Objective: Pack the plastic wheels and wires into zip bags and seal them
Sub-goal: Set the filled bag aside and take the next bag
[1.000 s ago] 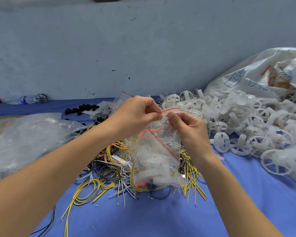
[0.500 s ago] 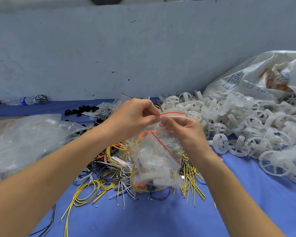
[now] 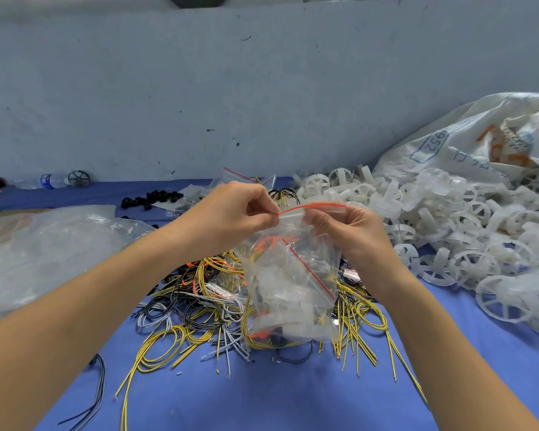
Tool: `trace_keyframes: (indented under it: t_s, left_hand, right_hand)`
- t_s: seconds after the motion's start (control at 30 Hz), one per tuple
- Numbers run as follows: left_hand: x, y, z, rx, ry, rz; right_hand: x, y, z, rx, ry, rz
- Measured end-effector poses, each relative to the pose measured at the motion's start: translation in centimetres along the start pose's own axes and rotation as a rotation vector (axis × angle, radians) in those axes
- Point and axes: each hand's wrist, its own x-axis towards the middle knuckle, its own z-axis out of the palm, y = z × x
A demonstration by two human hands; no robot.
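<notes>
– Slid the right hand [image 3: 346, 231] off the left hand [image 3: 231, 213] along the red zip strip [image 3: 311, 207]; pinching it with both.
– Keep zip bag [image 3: 293, 284] above the wire pile [image 3: 199, 290]; press through to the corner.

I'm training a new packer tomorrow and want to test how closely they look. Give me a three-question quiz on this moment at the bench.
1. True or false: the left hand and the right hand both pinch the top edge of the zip bag.
2. The loose plastic wheels lie on which side of the wire pile? A: the person's left. B: the person's right. C: nearer the person.
3. Fill in: the stripe along the bag's mouth is ___.
Key: 1 true; 2 B; 3 red.
</notes>
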Motion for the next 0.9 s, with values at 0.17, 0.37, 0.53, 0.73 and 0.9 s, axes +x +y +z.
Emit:
trace_keyframes:
  t_s: [0.17,0.37,0.53,0.73,0.9]
  left_hand:
    - [-0.1,0.1,-0.1,-0.008,-0.036,0.016]
    - [0.0,0.2,-0.1,-0.014,-0.028,0.024]
    - [0.1,0.2,-0.1,-0.007,-0.024,0.018]
    - [0.2,0.4,0.3,0.002,-0.004,0.035]
    - [0.1,0.4,0.3,-0.004,-0.018,0.033]
  right_hand:
    - [0.5,-0.8,-0.5,-0.112,-0.038,-0.094]
    - [0.5,-0.8,-0.9,-0.133,-0.050,-0.116]
    - [0.9,-1.3,-1.0,-0.261,-0.085,-0.154]
    - [1.8,-2.8,0.3,-0.837,-0.176,-0.267]
    - [2.2,-3.5,1.2,-0.957,-0.208,-0.318]
